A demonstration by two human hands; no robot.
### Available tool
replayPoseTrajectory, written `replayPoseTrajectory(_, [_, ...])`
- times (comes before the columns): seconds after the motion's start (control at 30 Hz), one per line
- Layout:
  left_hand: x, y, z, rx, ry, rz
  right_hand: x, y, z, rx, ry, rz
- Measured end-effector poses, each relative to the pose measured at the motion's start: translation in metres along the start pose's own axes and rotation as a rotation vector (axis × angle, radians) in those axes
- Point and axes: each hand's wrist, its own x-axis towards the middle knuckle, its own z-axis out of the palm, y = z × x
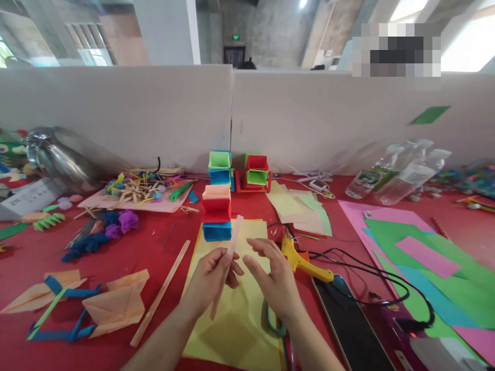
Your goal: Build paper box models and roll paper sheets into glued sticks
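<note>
A narrow pale pink paper strip [236,233] stands tilted in my left hand [216,273], pinched between thumb and fingers over a stack of yellow paper [228,335]. To its right, my right hand [273,273] is empty, with fingers apart. Partly behind my right wrist shows a green looped handle [270,322], perhaps of scissors. Just beyond the strip stands a stack of folded paper boxes in peach, red and blue [216,210]. Another peach strip [162,291] lies on the red table to the left.
A yellow glue gun [305,263] with a black cable and a phone [350,322] lie to the right. Beyond them are coloured paper sheets [417,252] and plastic bottles [412,172]. Folded peach paper pieces [116,304] sit at left, a metal jug [64,159] farther back. A partition [116,113] borders the table.
</note>
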Motion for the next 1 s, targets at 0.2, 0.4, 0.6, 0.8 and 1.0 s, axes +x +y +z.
replayPoseTrajectory(0.2, [-0.006, -0.009, 0.011, 0.2, -0.093, 0.018, 0.004, 0.012, 0.01, 0.426, -0.136, 0.373])
replayPoseTrajectory(0.4, [-0.007, -0.021, 0.009, 0.256, -0.164, -0.077, 0.015, 0.032, -0.011, 0.576, 0.236, 0.535])
replayPoseTrajectory(0.6, [-0.006, -0.026, 0.015, 0.205, -0.07, -0.092, 0.017, 0.036, -0.017, 0.605, 0.228, 0.536])
replayPoseTrajectory(0.8, [-0.006, -0.026, 0.015, 0.196, -0.075, -0.084, 0.011, 0.024, 0.002, 0.545, 0.053, 0.521])
replayPoseTrajectory(1.0, [-0.005, -0.032, 0.012, 0.317, -0.222, -0.175, 0.023, 0.047, -0.024, 0.574, 0.372, 0.53])
